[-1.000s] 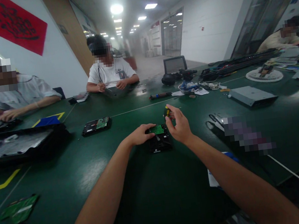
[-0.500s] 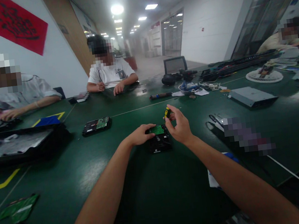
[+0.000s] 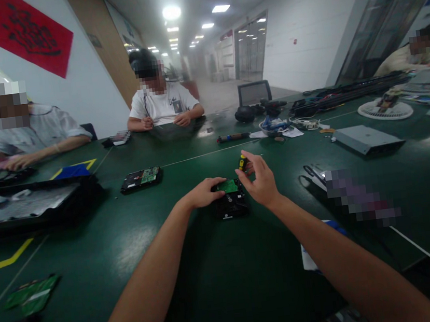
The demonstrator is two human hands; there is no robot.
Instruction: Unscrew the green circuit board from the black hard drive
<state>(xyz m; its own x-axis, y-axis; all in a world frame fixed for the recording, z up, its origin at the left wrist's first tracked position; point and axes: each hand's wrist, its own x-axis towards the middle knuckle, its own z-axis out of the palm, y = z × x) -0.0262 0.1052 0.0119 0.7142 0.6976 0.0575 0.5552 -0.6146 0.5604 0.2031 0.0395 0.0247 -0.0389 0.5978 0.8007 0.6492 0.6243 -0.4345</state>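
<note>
A black hard drive point(image 3: 231, 204) with a green circuit board point(image 3: 227, 185) facing up lies on the dark green table point(image 3: 221, 275) in front of me. My left hand point(image 3: 205, 192) rests on the drive's left edge, fingers curled over it. My right hand point(image 3: 261, 180) pinches a small screwdriver with a yellow and black handle point(image 3: 242, 163), held upright over the drive's far right corner. Its tip is hidden behind my fingers.
A second hard drive point(image 3: 141, 179) lies to the left, a black tray point(image 3: 28, 205) further left, a loose green board point(image 3: 31, 296) near the front left. A grey box point(image 3: 367, 139), cables and tools sit at right. Three people sit around the table.
My right fingers have shifted slightly around the screwdriver handle. The view has drifted a little. Both hands stay at the drive.
</note>
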